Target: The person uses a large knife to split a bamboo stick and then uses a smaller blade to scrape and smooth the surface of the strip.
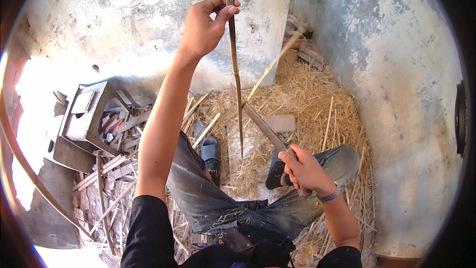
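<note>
The long thin strip (235, 67) is up in the air in front of me, nearly straight up and down. It looks like wood or bamboo. I think it is light and a bit bendy, and it could split along its length. Its edges may be sharp, so I would hold it softly by the flat sides, near the top, far from the blade.

My left hand (208, 22) does that, pinching it just under the top end. The low end hangs free. My right hand (307, 171) is wrapped tight around the handle of a big knife (264, 128). The blade points up and crosses the strip in my view, but I can't tell if they touch.

Past the knife is lots of dry straw (322, 94). A blue slipper (210, 148) is on my left foot. Farther left is an old wooden box (72, 151), and behind it all is a patchy wall (263, 25).
</note>
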The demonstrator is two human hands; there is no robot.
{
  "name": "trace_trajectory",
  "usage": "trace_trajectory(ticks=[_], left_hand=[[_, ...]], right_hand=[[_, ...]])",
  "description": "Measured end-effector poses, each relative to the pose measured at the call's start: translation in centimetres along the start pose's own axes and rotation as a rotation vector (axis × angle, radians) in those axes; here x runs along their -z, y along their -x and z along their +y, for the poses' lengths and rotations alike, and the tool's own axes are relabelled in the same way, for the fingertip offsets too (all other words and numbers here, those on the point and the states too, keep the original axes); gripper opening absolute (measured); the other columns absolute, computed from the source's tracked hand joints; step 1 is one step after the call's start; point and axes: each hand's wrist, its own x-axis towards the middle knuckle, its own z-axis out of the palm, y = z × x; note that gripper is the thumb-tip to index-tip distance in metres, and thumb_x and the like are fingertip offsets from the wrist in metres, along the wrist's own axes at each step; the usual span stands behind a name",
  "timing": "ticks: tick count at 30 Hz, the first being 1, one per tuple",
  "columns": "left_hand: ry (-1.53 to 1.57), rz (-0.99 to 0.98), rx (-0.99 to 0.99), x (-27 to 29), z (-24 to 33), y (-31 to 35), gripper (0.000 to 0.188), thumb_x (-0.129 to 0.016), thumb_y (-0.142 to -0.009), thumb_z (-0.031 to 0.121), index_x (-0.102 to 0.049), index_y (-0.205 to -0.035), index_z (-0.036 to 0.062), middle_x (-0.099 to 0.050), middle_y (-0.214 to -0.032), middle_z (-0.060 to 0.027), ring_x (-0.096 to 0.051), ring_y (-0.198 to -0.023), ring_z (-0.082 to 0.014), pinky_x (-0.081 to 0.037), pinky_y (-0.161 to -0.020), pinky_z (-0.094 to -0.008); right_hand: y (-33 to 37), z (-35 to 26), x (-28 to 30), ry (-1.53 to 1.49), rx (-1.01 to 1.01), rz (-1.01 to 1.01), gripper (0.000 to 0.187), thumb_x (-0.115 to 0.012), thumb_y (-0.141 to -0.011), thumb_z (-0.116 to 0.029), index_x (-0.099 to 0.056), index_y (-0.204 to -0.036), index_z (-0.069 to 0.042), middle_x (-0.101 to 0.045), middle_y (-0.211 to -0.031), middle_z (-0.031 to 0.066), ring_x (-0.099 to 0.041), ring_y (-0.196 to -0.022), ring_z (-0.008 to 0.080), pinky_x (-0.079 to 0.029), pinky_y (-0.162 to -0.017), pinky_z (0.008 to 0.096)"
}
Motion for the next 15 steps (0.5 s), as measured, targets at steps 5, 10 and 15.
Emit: trace_trajectory(ticks=[5, 10, 15], left_hand=[[0.171, 0.162, -0.123, 0.4, 0.6, -2.0, 0.02, -0.062, -0.105, 0.014, -0.071, -0.115, -0.0009, -0.074, -0.102, -0.0063, -0.067, -0.101, -0.014, -0.051, -0.096, -0.0319], [-0.045, -0.06, -0.05, -2.0, -0.6, -2.1, 0.018, -0.064, -0.103, 0.013, -0.071, -0.114, 0.0009, -0.075, -0.1, -0.0063, -0.068, -0.1, -0.0138, -0.053, -0.096, -0.0326], [0.009, -0.017, 0.001, -2.1, -0.7, -1.9, 0.014, -0.063, -0.103, 0.011, -0.07, -0.11, 0.0022, -0.076, -0.098, -0.005, -0.068, -0.099, -0.0131, -0.053, -0.095, -0.0317]], right_hand=[[-0.6, -0.6, -0.4, -0.046, 0.083, 0.114, 0.037, -0.057, -0.107, -0.039, -0.051, -0.099, -0.003, -0.051, -0.07, 0.0008, -0.05, -0.048, 0.0064, -0.045, -0.04, 0.0273], [-2.8, 0.6, 1.0, -0.388, -0.032, 0.029, 0.038, -0.055, -0.109, -0.037, -0.056, -0.115, 0.0, -0.052, -0.07, -0.0001, -0.047, -0.047, 0.0049, -0.042, -0.04, 0.024], [-1.8, -2.3, 0.8, -0.205, 0.138, 0.222, 0.034, -0.054, -0.109, -0.037, -0.055, -0.114, -0.003, -0.051, -0.069, -0.0008, -0.044, -0.046, 0.0045, -0.04, -0.037, 0.0233]])
